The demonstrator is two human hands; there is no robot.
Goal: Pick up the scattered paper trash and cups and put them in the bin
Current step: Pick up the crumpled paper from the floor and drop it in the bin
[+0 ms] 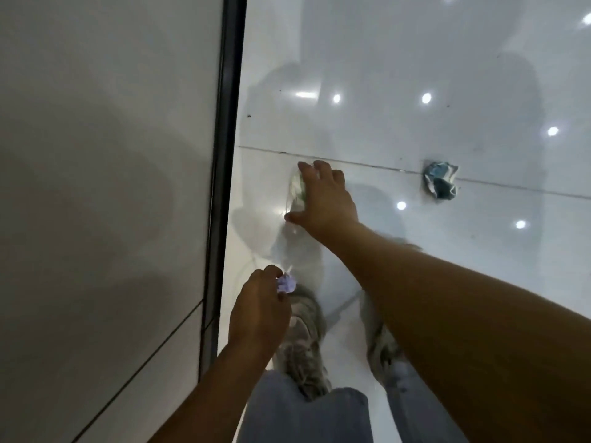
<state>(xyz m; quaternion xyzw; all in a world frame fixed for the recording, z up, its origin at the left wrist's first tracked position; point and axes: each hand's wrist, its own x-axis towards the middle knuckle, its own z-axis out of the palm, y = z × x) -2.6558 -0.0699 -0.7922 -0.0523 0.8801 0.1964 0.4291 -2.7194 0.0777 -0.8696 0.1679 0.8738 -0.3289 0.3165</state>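
Observation:
A clear plastic cup (pixel 295 194) lies on its side on the glossy white floor near the wall. My right hand (pixel 323 199) reaches down over it, fingers and thumb spread around it and touching it. My left hand (pixel 260 310) is lower in the view and pinches a small crumpled pale purple paper ball (pixel 285 283) in its fingertips. A crumpled blue-and-white paper wad (pixel 440 183) lies on the floor to the right, on a tile joint. No bin is in view.
A grey wall (pixel 105 187) with a dark vertical strip (pixel 224 187) fills the left half. My two shoes (pixel 303 343) and jeans stand on the tiles below the hands. Ceiling lights reflect in the floor (pixel 447 75).

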